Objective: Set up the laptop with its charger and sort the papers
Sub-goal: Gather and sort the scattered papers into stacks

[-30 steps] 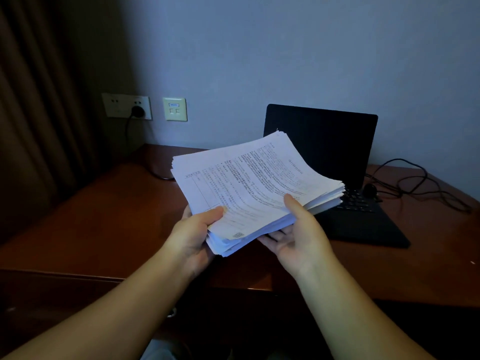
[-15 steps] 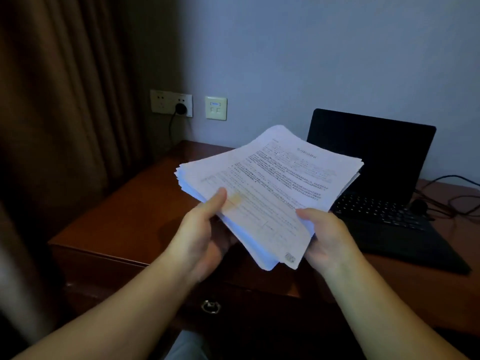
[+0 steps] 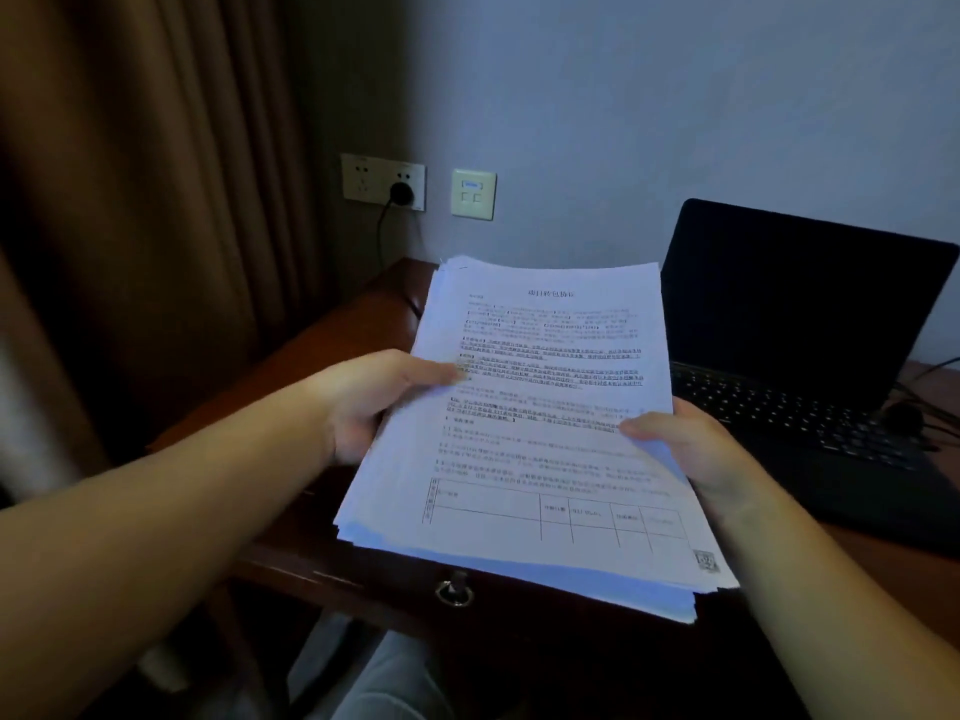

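Observation:
A thick stack of printed white papers (image 3: 540,449) is held in the air above the desk's front edge, top page facing me with text and a table. My left hand (image 3: 374,402) grips its left edge, thumb on top. My right hand (image 3: 691,454) grips the right edge, thumb on the page. Behind the stack an open black laptop (image 3: 810,330) stands on the wooden desk (image 3: 358,330), screen dark. A black charger plug (image 3: 401,193) sits in the wall socket, its cable running down behind the desk. More black cable (image 3: 930,402) lies at the laptop's right.
A brown curtain (image 3: 156,226) hangs at the left. A second wall plate (image 3: 472,193) is beside the socket. A metal ring pull (image 3: 453,595) hangs on the desk's front drawer, below the papers. My knees show under the desk.
The stack has turned from slanted to nearly upright toward me and come closer. The view has shifted left, so the laptop sits further right in the frame.

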Demonstrator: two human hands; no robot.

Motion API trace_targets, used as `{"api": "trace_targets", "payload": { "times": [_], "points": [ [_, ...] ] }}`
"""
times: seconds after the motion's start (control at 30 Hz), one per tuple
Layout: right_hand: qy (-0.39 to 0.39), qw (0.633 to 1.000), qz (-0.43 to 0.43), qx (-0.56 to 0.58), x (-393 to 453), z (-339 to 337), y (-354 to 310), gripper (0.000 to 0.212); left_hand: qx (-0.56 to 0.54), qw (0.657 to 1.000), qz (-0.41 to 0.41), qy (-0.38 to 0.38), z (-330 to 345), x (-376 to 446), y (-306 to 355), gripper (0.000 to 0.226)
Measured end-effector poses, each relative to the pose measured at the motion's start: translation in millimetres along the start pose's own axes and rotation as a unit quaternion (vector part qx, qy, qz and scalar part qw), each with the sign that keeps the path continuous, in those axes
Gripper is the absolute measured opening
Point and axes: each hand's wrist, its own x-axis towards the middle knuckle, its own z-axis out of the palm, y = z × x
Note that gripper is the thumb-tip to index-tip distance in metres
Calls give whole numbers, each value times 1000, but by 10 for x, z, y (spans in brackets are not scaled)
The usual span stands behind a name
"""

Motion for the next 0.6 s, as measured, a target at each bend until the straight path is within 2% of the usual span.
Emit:
{"api": "trace_targets", "payload": {
  "times": [0.13, 0.27, 0.43, 0.53, 0.6],
  "points": [
    [67, 995, -14, -75, 75, 4, -57, 34, 43, 997, 32, 55, 28, 82, -15, 30],
    [43, 988, -54, -136, 118, 88, -188, 37, 83, 982, 142, 90, 9, 109, 39, 25],
    [-2, 987, -106, -119, 164, 249, -455, 43, 164, 919, 333, 133, 42, 63, 188, 33],
    [-9, 977, -172, -127, 192, 385, -601, 46, 172, 859, 448, 180, 65, 29, 241, 30],
    [-10, 970, -211, -124, 213, 456, -657, 50, 177, 821, 495, 221, 69, 11, 255, 35]
  ]
}}
